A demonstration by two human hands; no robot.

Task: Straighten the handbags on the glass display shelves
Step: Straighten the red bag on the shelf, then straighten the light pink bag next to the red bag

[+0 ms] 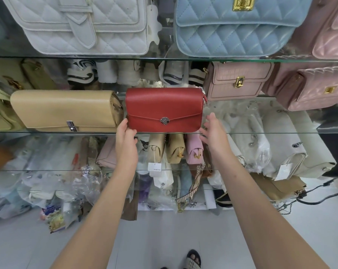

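Observation:
A red flap handbag (pixel 164 107) with a silver clasp stands upright near the front edge of the middle glass shelf (pixel 261 132). My left hand (pixel 126 138) touches its lower left corner, fingers lightly bent, thumb at the bag's front bottom edge. My right hand (pixel 212 133) hovers beside the lower right corner with fingers spread and straight, just off the bag. To the red bag's left lies a tan flap handbag (pixel 65 110), nearly touching it.
On the top shelf sit a white quilted bag (pixel 82 24) and a blue quilted bag (pixel 236 30). Pink bags (pixel 239 80) stand at the right of the middle shelf. Lower shelves hold small bags and plastic-wrapped stock (pixel 174 148). Cables trail on the floor at right (pixel 319 193).

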